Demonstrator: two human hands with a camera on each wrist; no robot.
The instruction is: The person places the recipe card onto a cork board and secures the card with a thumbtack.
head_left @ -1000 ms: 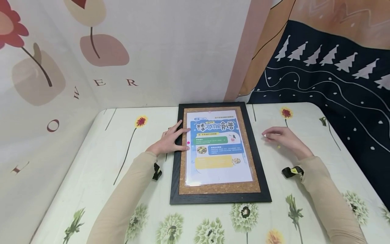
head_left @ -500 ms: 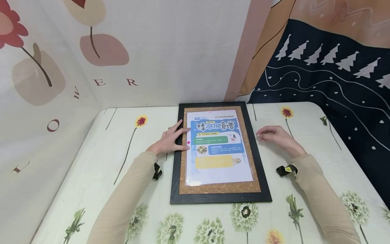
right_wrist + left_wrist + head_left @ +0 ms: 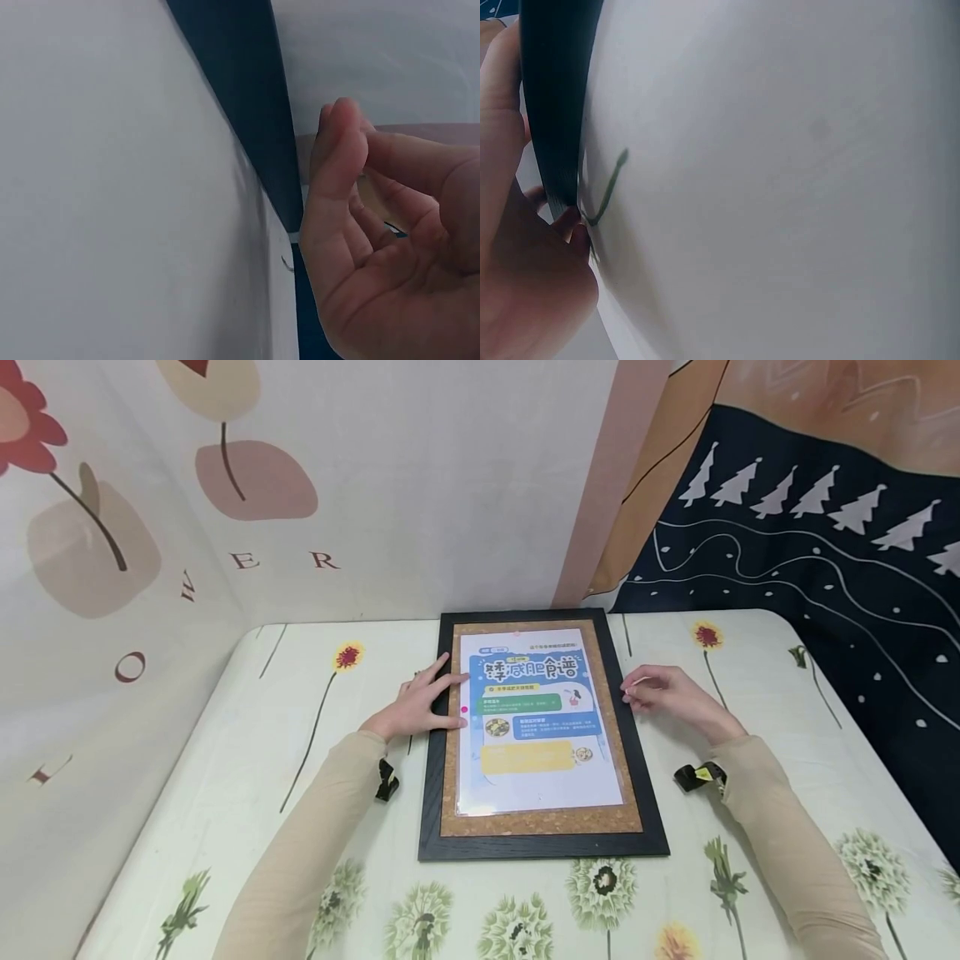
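Observation:
A cork board point(image 3: 540, 821) in a black frame lies on the table with a printed poster point(image 3: 555, 789) in a clear sleeve on it. Pink pins show at the poster's top edge and left side; one is the pink pin point(image 3: 464, 709). My left hand point(image 3: 408, 706) rests across the frame's left side, fingers spread, thumb and forefinger touching the poster's left edge. Other fingers are at the frame's outer side in the left wrist view. My right hand point(image 3: 663, 693) pinches a tiny pale pushpin-like thing between thumb and forefinger, fingertips right at the frame's right side. The fingertips mostly hide it.
The table wears a white cloth point(image 3: 300, 852) printed with flowers. A pale curtain point(image 3: 420, 510) hangs behind the board, and a dark cloth with tree shapes point(image 3: 795, 552) hangs at the right. Black wrist cameras sit at both sleeves, including the right wrist camera point(image 3: 693, 778).
My right hand has moved left from the tablecloth to the frame's right side, still pinching the tiny thing. The left hand and the board have stayed in place.

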